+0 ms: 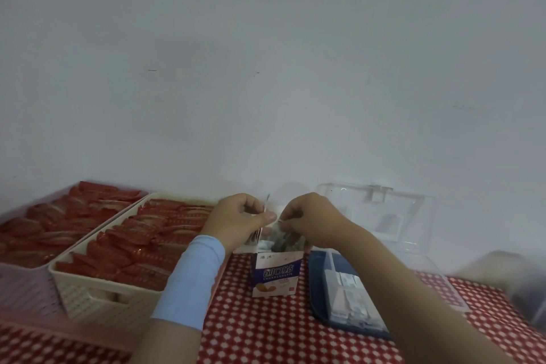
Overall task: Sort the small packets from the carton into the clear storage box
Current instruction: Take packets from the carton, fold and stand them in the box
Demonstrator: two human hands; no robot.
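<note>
Both hands are parked right over the open top of the carton (pixel 277 272), basically meeting in the middle. The left hand (pixel 240 220) is pinched shut, thumb against fingers, on what looks like a thin flat packet (pixel 265 210) held on edge, though it's blurry enough that it could just as well be a carton flap. A light blue sleeve (pixel 193 278) is worn on that forearm. The right hand (pixel 310 220) is curled with its fingertips closed on something pale and crinkly (pixel 280 229) right at the carton's mouth; exactly what is gripped can't be made out.

The carton is stood upright on the red and white dotted tablecloth (pixel 266 331), white and purple on the front, with its top flaps opened and more pale stuff seen inside.

Just to the right of the carton, the clear storage box (pixel 334 267) is set on a dark blue tray (pixel 317 304), and rows of small white packets (pixel 351 298) are already lined up inside it. The box's clear lid (pixel 413 216) is flipped open behind it, near the white wall (pixel 266 68).

To the left of the carton, a cream perforated basket (pixel 88 295) is packed with red sachets (pixel 141 245), and a pink basket (pixel 23 289) farther left is loaded with the same red ones.
</note>
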